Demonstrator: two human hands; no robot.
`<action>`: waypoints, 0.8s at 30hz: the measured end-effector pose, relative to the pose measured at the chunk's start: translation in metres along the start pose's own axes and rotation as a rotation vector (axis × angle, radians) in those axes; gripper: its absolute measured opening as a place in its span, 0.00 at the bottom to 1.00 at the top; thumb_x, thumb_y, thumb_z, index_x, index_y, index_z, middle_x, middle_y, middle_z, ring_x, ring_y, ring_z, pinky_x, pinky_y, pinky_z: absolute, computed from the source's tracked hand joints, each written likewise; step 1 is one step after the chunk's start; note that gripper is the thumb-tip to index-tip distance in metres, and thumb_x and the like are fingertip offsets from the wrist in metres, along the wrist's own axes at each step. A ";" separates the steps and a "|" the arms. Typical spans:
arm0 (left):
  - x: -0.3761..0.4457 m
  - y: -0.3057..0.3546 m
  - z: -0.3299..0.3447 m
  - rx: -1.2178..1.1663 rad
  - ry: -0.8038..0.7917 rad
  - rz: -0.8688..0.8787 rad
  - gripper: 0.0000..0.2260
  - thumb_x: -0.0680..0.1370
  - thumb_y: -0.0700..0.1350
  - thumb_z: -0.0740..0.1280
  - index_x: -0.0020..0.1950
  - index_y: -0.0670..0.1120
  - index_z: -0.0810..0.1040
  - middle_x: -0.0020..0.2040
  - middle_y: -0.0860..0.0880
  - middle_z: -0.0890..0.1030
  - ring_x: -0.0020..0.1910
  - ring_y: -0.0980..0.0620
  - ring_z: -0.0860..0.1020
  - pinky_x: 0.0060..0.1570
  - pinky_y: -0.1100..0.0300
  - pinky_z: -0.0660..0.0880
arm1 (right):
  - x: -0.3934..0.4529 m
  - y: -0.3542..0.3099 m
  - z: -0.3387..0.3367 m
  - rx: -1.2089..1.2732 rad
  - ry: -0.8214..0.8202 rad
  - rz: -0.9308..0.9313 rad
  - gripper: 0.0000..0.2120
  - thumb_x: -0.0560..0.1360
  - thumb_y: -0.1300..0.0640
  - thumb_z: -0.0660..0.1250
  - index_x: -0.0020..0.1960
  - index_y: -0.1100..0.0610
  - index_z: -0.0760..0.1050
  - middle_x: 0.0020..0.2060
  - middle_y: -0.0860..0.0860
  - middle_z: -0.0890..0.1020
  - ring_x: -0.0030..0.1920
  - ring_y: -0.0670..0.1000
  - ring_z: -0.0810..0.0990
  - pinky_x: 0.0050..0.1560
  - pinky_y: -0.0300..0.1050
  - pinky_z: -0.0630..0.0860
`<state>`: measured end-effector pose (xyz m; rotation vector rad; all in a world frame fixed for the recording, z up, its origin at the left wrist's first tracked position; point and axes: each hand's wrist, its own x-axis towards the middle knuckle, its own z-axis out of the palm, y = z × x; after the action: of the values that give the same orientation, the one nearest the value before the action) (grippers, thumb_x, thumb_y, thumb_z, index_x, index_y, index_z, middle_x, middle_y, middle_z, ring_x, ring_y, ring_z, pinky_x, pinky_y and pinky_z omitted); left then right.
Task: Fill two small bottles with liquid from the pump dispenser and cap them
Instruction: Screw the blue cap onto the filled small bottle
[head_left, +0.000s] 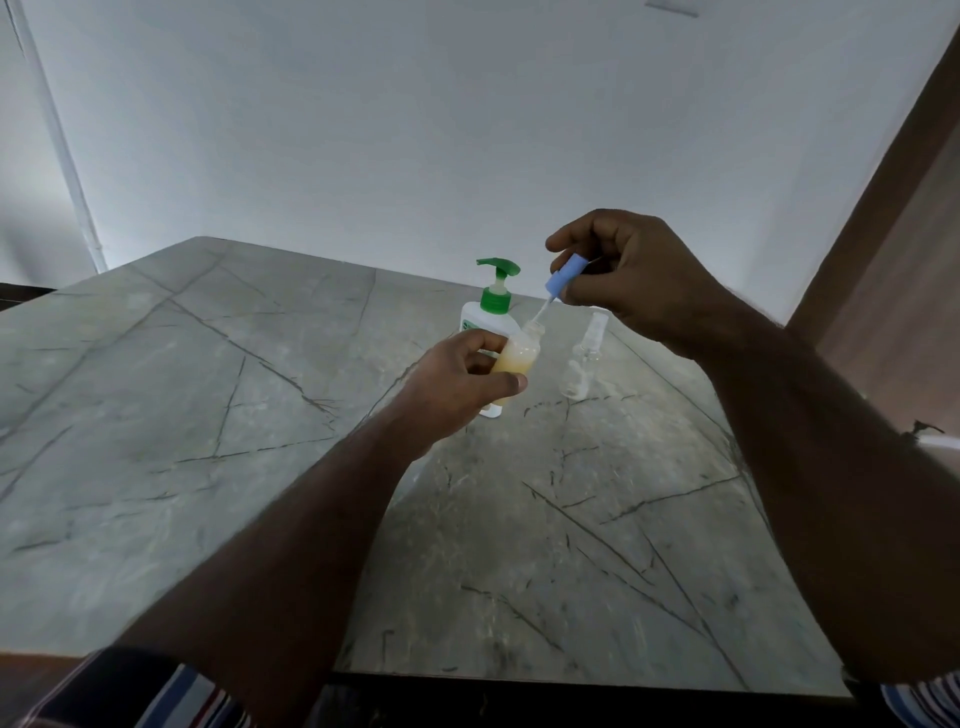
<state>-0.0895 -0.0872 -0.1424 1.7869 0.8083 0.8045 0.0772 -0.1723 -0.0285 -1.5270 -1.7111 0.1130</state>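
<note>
1. Nearest the camera, striped cloth (197, 696) shows at the bottom edge, below the near edge of a grey marble-patterned table (156, 415) crossed by dark vein lines.
2. Both bare forearms reach forward over the table, the left from the lower left, the right from the right side.
3. The left hand (457, 374) grips a small bottle (517, 356), fingers curled round its lower body and the thumb across the front. The bottle is lifted off the table, tilted with its open neck pointing up and to the right, and holds a pale yellowish liquid that fills most of it.
4. The right hand (634, 275) is above and to the right of that, pinching a blue cap (566, 275) between thumb and fingers. A thin white tube (540, 312) hangs from the cap, and its lower end is at the mouth of the bottle.
5. Just behind the left hand, the pump dispenser (491, 317) stands upright on the table: a white body with a green collar and green pump head, spout pointing right. Its lower part is partly hidden by the hand and bottle.
6. To the right of the dispenser, a second small bottle (584, 358) of clear plastic stands on the table with a clear top on it; whether it holds liquid I cannot tell.
7. Beyond the table rises a plain pale wall (415, 130), with a brown surface (909, 234) at the right edge.
</note>
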 end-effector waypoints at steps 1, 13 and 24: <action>0.000 0.000 0.000 0.001 -0.001 0.000 0.24 0.75 0.47 0.75 0.70 0.50 0.72 0.65 0.50 0.79 0.59 0.49 0.79 0.62 0.46 0.78 | 0.001 -0.001 0.001 0.017 -0.023 0.014 0.18 0.71 0.70 0.71 0.58 0.57 0.79 0.46 0.53 0.85 0.49 0.56 0.84 0.52 0.49 0.83; -0.001 0.002 0.000 -0.026 -0.011 0.010 0.23 0.75 0.47 0.75 0.68 0.50 0.73 0.63 0.51 0.80 0.58 0.50 0.80 0.59 0.49 0.79 | 0.006 -0.005 0.008 -0.027 -0.064 0.049 0.17 0.70 0.65 0.73 0.58 0.56 0.80 0.45 0.55 0.85 0.47 0.58 0.84 0.54 0.60 0.81; -0.002 0.003 0.000 -0.024 -0.017 0.027 0.23 0.76 0.47 0.74 0.69 0.49 0.73 0.65 0.50 0.79 0.59 0.49 0.80 0.60 0.48 0.78 | 0.008 -0.001 0.006 -0.032 -0.099 0.045 0.18 0.71 0.68 0.72 0.59 0.57 0.79 0.46 0.55 0.85 0.48 0.57 0.84 0.55 0.55 0.82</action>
<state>-0.0902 -0.0896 -0.1404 1.7851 0.7615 0.8121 0.0732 -0.1635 -0.0281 -1.6080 -1.7637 0.1882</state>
